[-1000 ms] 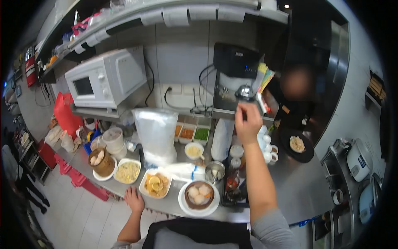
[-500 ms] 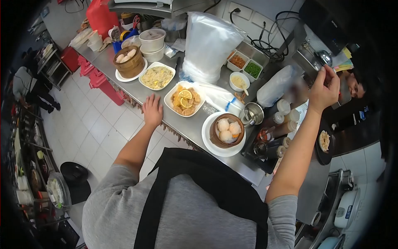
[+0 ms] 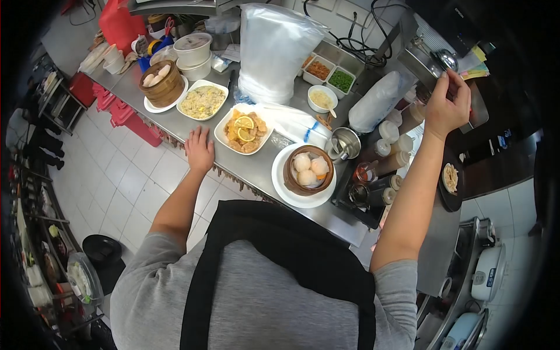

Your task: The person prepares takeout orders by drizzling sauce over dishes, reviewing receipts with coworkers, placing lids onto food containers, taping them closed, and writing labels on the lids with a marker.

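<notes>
My left hand (image 3: 199, 148) lies flat on the counter's front edge, fingers spread, holding nothing. Nearest it is a square white dish of lemon-topped fried pieces (image 3: 242, 132). Beyond sits a dish of fried rice (image 3: 202, 101), with a bamboo steamer of dumplings (image 3: 157, 81) on a plate to its left. Another bamboo steamer (image 3: 308, 169) holding several dumplings rests on a white plate (image 3: 284, 192) before me. My right hand (image 3: 448, 106) is raised at a metal shelf, its bent, partly separated fingers at the rim of a silver call bell (image 3: 447, 59). Their exact contact is unclear.
A stack of clear plastic bags (image 3: 277, 55) stands at the back of the counter (image 3: 248, 171). Sauce bottles (image 3: 389, 132) and a metal cup (image 3: 346, 143) are on the right. Behind are trays of chopped toppings (image 3: 341, 80) and loose cables (image 3: 364, 49).
The whole view has shifted, so the counter and dishes appear slightly farther left and higher. My left hand stays on the counter edge and my right hand stays by the bell.
</notes>
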A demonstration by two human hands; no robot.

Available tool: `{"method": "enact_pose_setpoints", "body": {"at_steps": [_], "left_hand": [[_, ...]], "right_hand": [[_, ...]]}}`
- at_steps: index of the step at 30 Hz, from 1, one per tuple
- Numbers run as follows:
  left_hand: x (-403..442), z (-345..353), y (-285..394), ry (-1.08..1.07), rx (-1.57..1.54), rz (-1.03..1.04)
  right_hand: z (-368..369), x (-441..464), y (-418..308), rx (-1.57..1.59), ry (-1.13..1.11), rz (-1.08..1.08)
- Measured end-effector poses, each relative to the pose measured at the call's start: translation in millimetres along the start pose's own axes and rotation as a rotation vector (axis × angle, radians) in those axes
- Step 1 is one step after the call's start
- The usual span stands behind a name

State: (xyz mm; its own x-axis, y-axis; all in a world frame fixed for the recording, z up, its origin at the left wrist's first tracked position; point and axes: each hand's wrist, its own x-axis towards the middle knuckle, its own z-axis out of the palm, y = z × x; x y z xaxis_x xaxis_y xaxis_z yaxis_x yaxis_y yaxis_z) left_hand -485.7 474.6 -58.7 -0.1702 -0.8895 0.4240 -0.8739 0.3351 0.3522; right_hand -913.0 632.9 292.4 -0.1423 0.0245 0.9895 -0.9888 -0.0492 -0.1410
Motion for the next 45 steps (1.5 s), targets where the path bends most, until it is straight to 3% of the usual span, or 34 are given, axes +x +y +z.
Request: {"method": "enact_pose_setpoints", "body": {"at_steps": [2,5,6,9,10,11,13,16,20,23,29,30,31,34,36,39,42,45], "left_hand": [[-0.5,-2.3,3.6,0.098,0.026,0.028],[8.9,-24.6,2.3,-0.21,-0.22,-0.178],[0.9,-24.6,11.7,-0.027,-0.441,-0.232],[-34.3,-28.8,33.3,-0.342,-0.764,-0.24],[-50.3,-22.8,40.4,-0.48,-1.09,-0.209],[-59.2,-33.5,60.0,-0.676,-1.298,-0.259],[-70.5,-18.8,78.6,-1.024,-1.414,-0.284],[-66.7,-23.6,119.5,-1.148,-1.353,-0.386],[-49.8,-0.7,129.2,-1.027,-1.12,-0.242],[-38.3,0.8,143.3,-1.019,-1.066,-0.305],[-48.3,13.9,150.5,-0.898,-1.011,-0.282],[-51.6,14.5,153.7,-0.91,-1.09,-0.357],[-54.7,14.4,157.2,-0.917,-1.169,-0.435],[-62.6,6.1,167.6,-0.972,-1.33,-0.566],[-64.2,3.1,168.7,-0.978,-1.385,-0.593],[-63.3,0.8,166.7,-1.081,-1.456,-0.529],[-66.8,-0.8,167.7,-1.031,-1.447,-0.514],[-72.2,-1.6,169.5,-0.948,-1.436,-0.486]], "right_hand": [[-0.4,0.0,2.9,-0.026,-0.005,-0.018],[-2.0,3.9,2.3,-0.066,-0.027,-0.029],[-3.8,8.1,0.7,-0.082,-0.061,0.007],[-9.5,24.6,7.9,0.058,-0.234,0.198],[-8.0,28.6,13.0,0.255,-0.245,0.371],[-9.9,36.8,12.4,0.244,-0.203,0.358],[-18.9,50.1,6.2,0.256,-0.112,0.334],[-47.0,74.6,-3.7,0.322,0.002,0.361],[-100.2,89.9,-6.7,0.265,0.042,0.271],[-137.6,73.2,-9.6,0.212,0.04,0.342],[-200.8,-7.4,63.7,0.032,-0.425,0.729],[-203.5,-29.3,86.4,-0.088,-0.534,0.682],[-199.2,-38.7,76.2,-0.044,-0.635,0.869],[-170.9,-91.7,96.5,0.097,-0.953,0.974],[-133.8,-123.1,91.4,0.065,-1.128,0.823],[-85.0,-148.5,71.3,-0.232,-1.24,0.462],[-59.6,-155.0,59.8,-0.32,-1.256,0.384],[-64.2,-149.5,61.7,-0.237,-1.065,0.395]]}}
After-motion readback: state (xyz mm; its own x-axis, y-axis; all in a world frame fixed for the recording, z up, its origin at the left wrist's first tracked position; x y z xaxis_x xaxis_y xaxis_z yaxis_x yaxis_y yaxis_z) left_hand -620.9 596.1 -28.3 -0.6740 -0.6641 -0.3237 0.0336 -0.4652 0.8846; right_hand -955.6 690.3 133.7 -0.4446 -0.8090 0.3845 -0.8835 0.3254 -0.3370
